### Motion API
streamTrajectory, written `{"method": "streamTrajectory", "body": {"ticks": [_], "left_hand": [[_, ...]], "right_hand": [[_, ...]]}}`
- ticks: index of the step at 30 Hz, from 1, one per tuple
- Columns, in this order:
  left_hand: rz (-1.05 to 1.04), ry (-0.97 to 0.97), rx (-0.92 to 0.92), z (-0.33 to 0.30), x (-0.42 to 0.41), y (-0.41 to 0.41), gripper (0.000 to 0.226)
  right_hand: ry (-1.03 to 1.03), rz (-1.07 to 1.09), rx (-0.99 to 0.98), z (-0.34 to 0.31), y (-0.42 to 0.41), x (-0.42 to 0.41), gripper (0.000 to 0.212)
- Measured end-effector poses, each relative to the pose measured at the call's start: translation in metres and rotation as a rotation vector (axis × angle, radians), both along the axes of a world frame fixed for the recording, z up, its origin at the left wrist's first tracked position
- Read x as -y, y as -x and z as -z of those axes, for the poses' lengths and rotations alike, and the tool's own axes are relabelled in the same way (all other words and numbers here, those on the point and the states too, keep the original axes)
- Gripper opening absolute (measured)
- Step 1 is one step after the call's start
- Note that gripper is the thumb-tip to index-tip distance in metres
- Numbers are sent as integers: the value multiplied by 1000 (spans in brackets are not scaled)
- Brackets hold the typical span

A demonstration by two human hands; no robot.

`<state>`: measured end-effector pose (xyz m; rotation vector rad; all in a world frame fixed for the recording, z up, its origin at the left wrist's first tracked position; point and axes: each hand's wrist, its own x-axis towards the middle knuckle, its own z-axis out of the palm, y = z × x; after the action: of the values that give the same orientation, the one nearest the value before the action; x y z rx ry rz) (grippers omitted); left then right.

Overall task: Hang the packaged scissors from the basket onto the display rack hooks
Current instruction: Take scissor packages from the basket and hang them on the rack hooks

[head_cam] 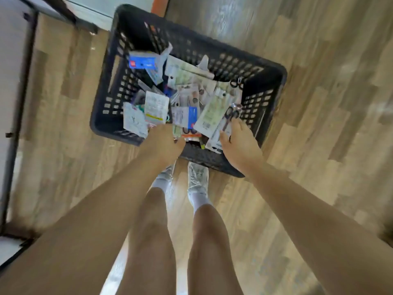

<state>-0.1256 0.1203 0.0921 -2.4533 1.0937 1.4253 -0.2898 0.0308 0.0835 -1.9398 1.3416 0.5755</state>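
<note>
While I stand bent over, my bare legs (153,241) and pale sneakers (196,177) fill the bottom of the view, toes close to the near wall of the black plastic basket (274,81) on the floor. My right hand (238,143) reaches over that near rim and pinches a packaged pair of scissors (226,124), thumb on one side of the card and fingers curled on the other; the black handles (234,112) show just beyond my fingertips, and the pack is tilted, its far end over the heap inside the basket. My left hand (163,141) is down at the near left part of the basket, its back toward me; the fingers are hidden among the packs, so I cannot tell whether they grip anything.

Beyond my hands the basket holds a loose jumble of carded goods lying at all angles: a white card with a yellow strip (156,106), a blue-and-white pack (188,117), a pale green card (213,111), and a blue box (142,61) toward the far left corner. Another pair of black handles (236,83) lies against the far right wall.

Wood-look plank flooring (319,103) runs under everything. At the left edge a dark metal frame (20,103) borders a pale surface, and an orange strip (160,6) shows past the far end of the basket.
</note>
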Motion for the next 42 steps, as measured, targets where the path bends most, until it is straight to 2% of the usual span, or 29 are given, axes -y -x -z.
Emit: {"method": "streamTrajectory", "body": {"ticks": [3, 8, 13, 19, 21, 23, 26, 29, 32, 35, 38, 42], "left_hand": [[-146, -61, -101, 51, 3, 13, 35], [-230, -3, -148, 142, 29, 8, 36], [-412, 66, -131, 230, 69, -18, 41], [-644, 151, -151, 307, 89, -28, 50], [-599, 193, -56, 320, 87, -26, 49], [-545, 227, -19, 331, 87, -25, 60], [-526, 159, -10, 339, 92, -28, 82], [-611, 86, -74, 345, 95, -30, 88], [-664, 0, -121, 348, 97, -30, 81], [-626, -52, -37, 346, 97, -25, 74], [-614, -13, -4, 342, 95, -20, 68], [-589, 23, -2, 334, 96, -20, 61]], "right_hand": [[-54, 117, -16, 55, 4, -5, 52], [-77, 228, -10, 140, -5, 5, 45], [-43, 201, 44, 212, -28, 37, 49], [62, 44, 92, 276, -68, 75, 36], [99, -13, 40, 292, -80, 82, 33], [155, -52, -45, 304, -89, 86, 33], [183, -49, -132, 316, -96, 90, 35], [93, -31, -170, 324, -93, 92, 38], [-18, -58, -187, 324, -88, 97, 45], [-45, -8, -140, 320, -82, 99, 28], [-34, 64, -105, 318, -77, 95, 31], [15, 40, -72, 314, -75, 91, 21]]}}
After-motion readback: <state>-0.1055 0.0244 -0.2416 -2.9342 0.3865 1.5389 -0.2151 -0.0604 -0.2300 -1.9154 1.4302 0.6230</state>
